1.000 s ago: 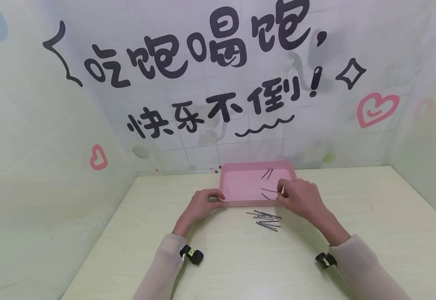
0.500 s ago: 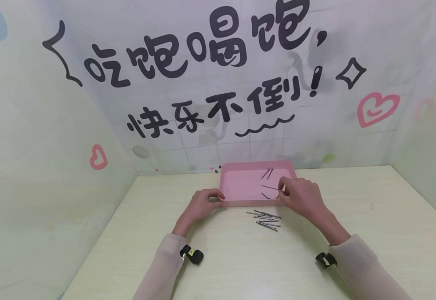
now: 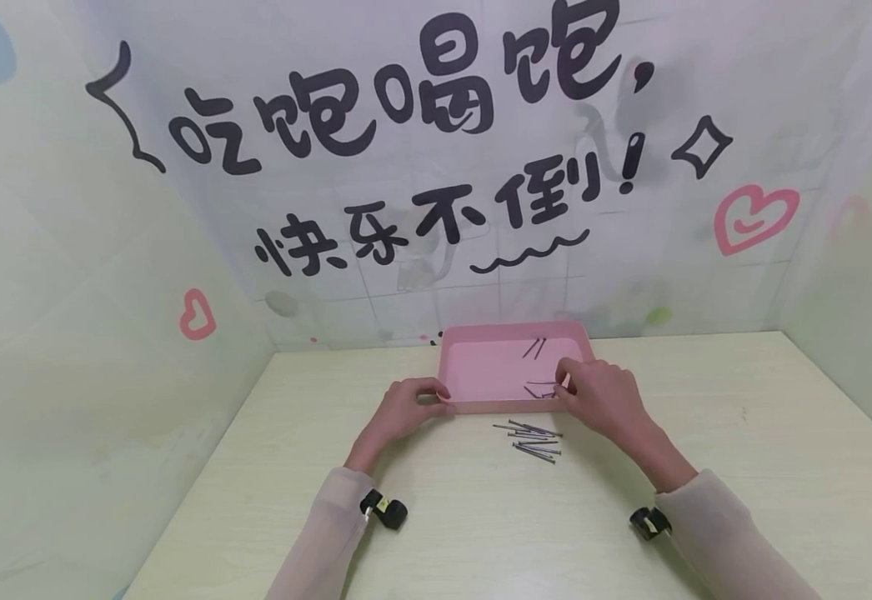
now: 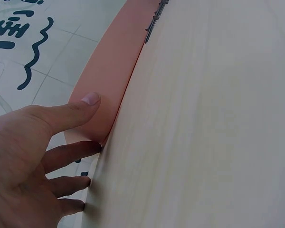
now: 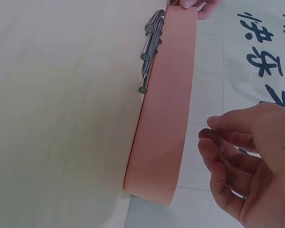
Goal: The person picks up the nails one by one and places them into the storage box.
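A shallow pink tray (image 3: pixel 496 407) stands at the back of the table, with several nails lying in it. My left hand (image 3: pixel 411 407) holds the tray's front left corner; in the left wrist view its thumb (image 4: pixel 83 114) lies on the front wall and the fingers are at the corner. Over the tray's right front side is my right hand (image 3: pixel 604 392), with fingers bent. The right wrist view shows its thumb and index fingertips slightly apart, no nail between them. A nail (image 3: pixel 541 382) lies sideways in the tray beside those fingertips. Two nails (image 3: pixel 534 348) rest farther back.
A loose pile of nails (image 3: pixel 532 440) lies on the pale wooden table (image 3: pixel 481 533), close against the tray's front wall (image 5: pixel 164 99). Behind the tray rises a white printed backdrop (image 3: pixel 376 308), with white side panels on both sides.
The nail pinched by my right hand has come down into the tray, and the fingertips have let go of it. My left hand and the pile stay in place.
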A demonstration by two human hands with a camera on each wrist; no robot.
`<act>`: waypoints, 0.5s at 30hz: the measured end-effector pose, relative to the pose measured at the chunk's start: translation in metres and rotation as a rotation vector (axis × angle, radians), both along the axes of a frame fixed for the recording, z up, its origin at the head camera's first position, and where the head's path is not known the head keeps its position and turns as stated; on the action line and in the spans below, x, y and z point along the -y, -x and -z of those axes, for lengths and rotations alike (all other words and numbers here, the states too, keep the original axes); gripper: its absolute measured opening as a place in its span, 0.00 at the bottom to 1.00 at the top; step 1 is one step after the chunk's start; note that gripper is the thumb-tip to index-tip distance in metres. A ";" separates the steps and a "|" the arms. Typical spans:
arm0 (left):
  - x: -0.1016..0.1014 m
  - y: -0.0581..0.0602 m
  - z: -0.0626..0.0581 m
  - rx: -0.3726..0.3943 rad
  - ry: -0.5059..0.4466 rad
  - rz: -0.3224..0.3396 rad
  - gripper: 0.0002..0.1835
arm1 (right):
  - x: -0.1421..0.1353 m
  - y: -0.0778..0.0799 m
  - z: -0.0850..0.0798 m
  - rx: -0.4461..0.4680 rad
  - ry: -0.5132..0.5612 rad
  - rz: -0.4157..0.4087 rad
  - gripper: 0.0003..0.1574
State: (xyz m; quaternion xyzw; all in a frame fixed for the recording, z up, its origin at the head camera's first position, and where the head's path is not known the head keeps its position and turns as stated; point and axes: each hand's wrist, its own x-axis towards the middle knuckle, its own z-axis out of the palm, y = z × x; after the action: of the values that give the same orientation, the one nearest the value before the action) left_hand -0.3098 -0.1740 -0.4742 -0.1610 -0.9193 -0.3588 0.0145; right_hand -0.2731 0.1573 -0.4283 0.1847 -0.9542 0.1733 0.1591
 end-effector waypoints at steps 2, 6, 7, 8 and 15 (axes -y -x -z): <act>0.000 0.000 0.000 -0.003 0.001 0.002 0.07 | 0.000 0.001 0.000 0.018 -0.008 -0.009 0.03; 0.000 0.000 -0.001 -0.001 0.004 0.002 0.07 | 0.000 0.003 0.000 0.073 -0.047 -0.040 0.03; 0.000 0.000 -0.001 0.000 0.005 0.002 0.07 | 0.001 0.003 0.000 0.088 -0.061 -0.049 0.03; 0.000 0.000 -0.001 0.001 0.004 0.001 0.07 | 0.001 0.003 0.000 0.103 -0.072 -0.057 0.03; 0.000 0.000 -0.002 0.005 0.003 0.003 0.07 | 0.003 0.000 0.000 0.194 -0.119 -0.128 0.04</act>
State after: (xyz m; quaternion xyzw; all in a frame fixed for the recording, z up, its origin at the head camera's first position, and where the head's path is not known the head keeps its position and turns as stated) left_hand -0.3097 -0.1738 -0.4726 -0.1616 -0.9197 -0.3576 0.0112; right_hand -0.2733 0.1547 -0.4285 0.2365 -0.9600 0.1433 0.0435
